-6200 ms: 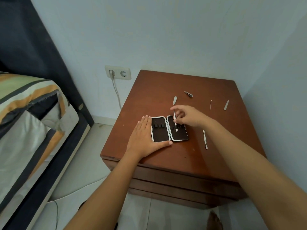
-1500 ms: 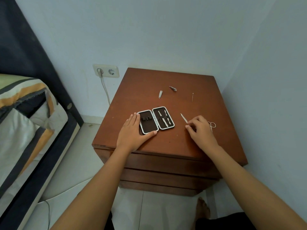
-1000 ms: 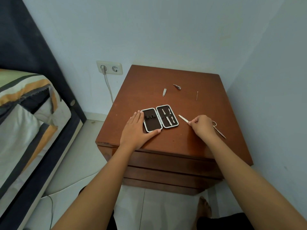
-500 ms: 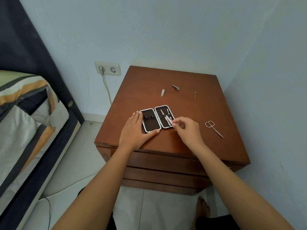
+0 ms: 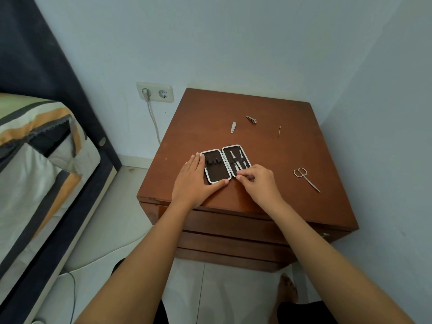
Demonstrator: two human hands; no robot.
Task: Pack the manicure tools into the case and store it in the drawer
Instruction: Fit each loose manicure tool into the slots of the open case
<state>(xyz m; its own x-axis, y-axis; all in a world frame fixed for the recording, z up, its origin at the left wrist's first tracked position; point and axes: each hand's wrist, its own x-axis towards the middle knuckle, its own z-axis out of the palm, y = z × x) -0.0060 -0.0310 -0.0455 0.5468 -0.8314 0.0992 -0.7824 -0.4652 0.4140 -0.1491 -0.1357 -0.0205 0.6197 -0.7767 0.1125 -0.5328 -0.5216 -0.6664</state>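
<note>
White-rimmed case point(image 5: 216, 174) open flat, dark lining, left hand point(image 5: 192, 183) spread flat steadying it, right hand point(image 5: 256, 183) pinching a tool point(image 5: 239, 166)

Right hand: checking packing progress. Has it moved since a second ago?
Yes. The right hand left the scissors and went left to the case.

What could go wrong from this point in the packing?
1. The thin metal pin lies far back on the brown wooden nightstand and is easy to overlook.
2. The silver scissors lie near the right edge and might get knocked off.
3. The open white-rimmed case is steadied only by the left hand; the right hand pushing in a tool could shift it.
</note>
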